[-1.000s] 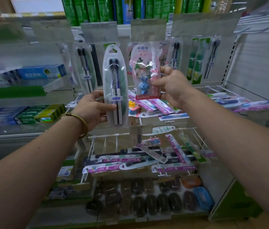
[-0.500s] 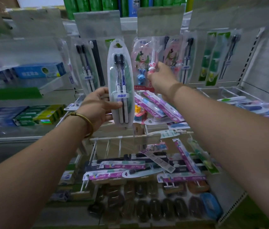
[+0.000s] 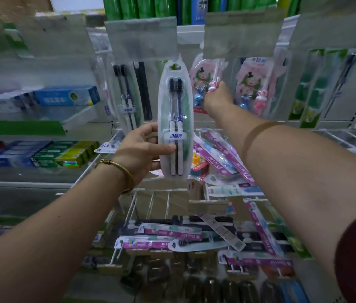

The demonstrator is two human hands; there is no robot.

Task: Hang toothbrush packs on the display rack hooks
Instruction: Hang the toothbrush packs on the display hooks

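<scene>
Pink rabbit-toy toothbrush pack, one o'clock: seemingly hung, grip of right hand unclear. Clear twin-brush pack: unhung, left hand grasping.

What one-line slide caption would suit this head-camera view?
Left hand holds a twin toothbrush pack upright; right hand holds up a pink children's pack.

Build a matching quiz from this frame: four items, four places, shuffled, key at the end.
Items
1. clear oval two-brush pack with black bristles
2. pink children's brush pack with blue rabbit charm
3. purple Doctor-branded brush pack
4. gold metal bangle

Places
A. lying in the wire basket
B. worn at a wrist
C. gripped upright in the left hand
D. held up at the hook row by the right hand

Pairs: 1-C, 2-D, 3-A, 4-B
</scene>
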